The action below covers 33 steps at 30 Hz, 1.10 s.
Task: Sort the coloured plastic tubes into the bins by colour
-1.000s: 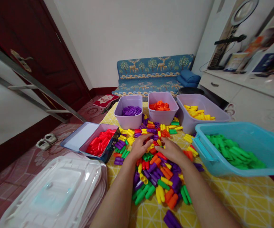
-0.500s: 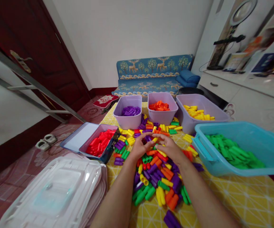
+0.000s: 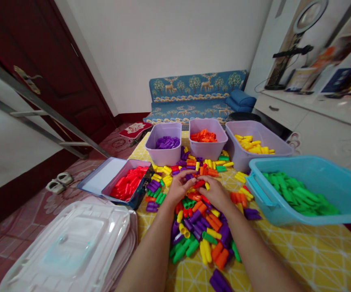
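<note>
"Catalogue, near edge first. What lies on our side of the hands?"

"Item one: a purple plastic double-tube piece [image 3: 220,280], apart from the rest, between the forearms on a yellow tablecloth with white lines [image 3: 300,251]. Item two, just past it: a heap of loose plastic tubes in five colours [image 3: 213,221], running up beneath the hands. Item three, left of the left forearm: a stack of whitish translucent plastic lids [image 3: 72,239]."

"The hands?"

"On my feed, the left hand [image 3: 179,188] is arched over the heap, its thumb apart from its fingers. The right hand [image 3: 215,191] faces it, half curled, with a red plastic tube piece [image 3: 199,184] at its fingertips and a small yellow plastic tube [image 3: 207,185] against its fingers. Whether either hand pinches anything, I cannot tell."

"Containers?"

"Five. Right of the right hand: a turquoise plastic tub [image 3: 327,174], green pieces. Left of the left hand: an open dark-blue hinged box [image 3: 141,187], red pieces. Beyond both hands, left to right: a squarish lilac plastic tub [image 3: 164,157], purple; a middle lilac tub [image 3: 208,151], orange; a long lilac tub [image 3: 239,157], yellow."

"Stocktake?"

"Boxed: one visible colour per container, none filled to the rim. Outstanding: the mixed heap, plus strays at either side and up against the lilac tubs. I judge it partway, with plenty left loose."
</note>
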Motion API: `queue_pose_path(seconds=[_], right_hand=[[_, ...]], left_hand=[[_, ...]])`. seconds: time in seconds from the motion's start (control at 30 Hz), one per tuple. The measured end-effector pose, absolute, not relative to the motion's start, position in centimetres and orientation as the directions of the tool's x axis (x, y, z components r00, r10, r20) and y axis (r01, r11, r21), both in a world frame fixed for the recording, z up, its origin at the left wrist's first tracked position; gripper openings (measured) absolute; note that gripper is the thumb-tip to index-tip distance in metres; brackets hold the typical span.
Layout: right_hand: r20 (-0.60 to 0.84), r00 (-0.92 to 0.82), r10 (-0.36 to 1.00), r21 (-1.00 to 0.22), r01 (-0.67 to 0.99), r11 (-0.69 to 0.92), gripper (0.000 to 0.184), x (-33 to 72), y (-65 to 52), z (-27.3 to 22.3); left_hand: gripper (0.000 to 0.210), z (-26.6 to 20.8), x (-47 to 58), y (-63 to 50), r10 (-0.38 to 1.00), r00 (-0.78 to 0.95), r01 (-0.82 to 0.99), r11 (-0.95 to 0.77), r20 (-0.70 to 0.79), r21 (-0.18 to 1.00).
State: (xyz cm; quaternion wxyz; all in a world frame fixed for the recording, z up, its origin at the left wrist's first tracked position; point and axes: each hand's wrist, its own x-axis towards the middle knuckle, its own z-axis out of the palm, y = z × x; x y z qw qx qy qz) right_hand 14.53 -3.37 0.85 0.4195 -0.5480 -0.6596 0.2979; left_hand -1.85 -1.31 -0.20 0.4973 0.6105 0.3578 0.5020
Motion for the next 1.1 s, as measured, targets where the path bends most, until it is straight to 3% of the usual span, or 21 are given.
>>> queue_pose_path(seconds=[0.07, 0.23, 0.4, 0.53, 0.7, 0.8, 0.9, 1.1], right_hand=[[0.226, 0.022, 0.974, -0.889, 0.412, 0.198, 0.020, 14.6, -3.2, 0.8], [0.198, 0.162, 0.967, -0.975, 0.130, 0.178, 0.038, 14.6, -3.2, 1.4], [0.267, 0.119, 0.956, -0.951, 0.193, 0.242, 0.032, 14.2, -3.7, 2.0], [0.297, 0.074, 0.952, -0.940, 0.199, 0.277, 0.034, 14.2, -3.4, 1.4], [0.248, 0.161, 0.955, -0.962, 0.162, 0.222, 0.044, 14.8, -2.9, 0.2], [0.208, 0.218, 0.954, -0.976, 0.110, 0.187, 0.046, 15.2, -2.8, 0.0], [0.194, 0.255, 0.947, -0.980, 0.084, 0.178, 0.048, 15.3, -2.8, 0.2], [0.186, 0.269, 0.945, -0.982, 0.085, 0.169, 0.050, 15.3, -3.0, 0.3]], left_hand=[[0.033, 0.3, -2.0, -1.5, 0.915, 0.210, 0.013, -0.354, 0.343, 0.935], [0.023, 1.2, -2.1, -1.7, 0.852, 0.174, 0.150, -0.518, 0.493, 0.842], [0.032, 0.3, -1.7, -1.6, 0.887, 0.194, 0.128, -0.447, 0.420, 0.885], [0.032, -0.5, -1.5, -1.4, 0.922, 0.166, 0.030, -0.358, 0.348, 0.933], [0.033, -0.1, -1.7, -0.8, 0.971, 0.007, -0.310, -0.226, 0.240, 0.923], [0.027, 1.0, -2.8, -0.2, 0.964, -0.214, -0.566, -0.255, 0.159, 0.784], [0.009, 2.7, -4.7, 0.4, 0.939, -0.332, -0.779, -0.326, 0.088, 0.536], [0.018, 4.4, -9.3, 1.0, 0.915, -0.392, -0.872, -0.404, 0.100, 0.278]])
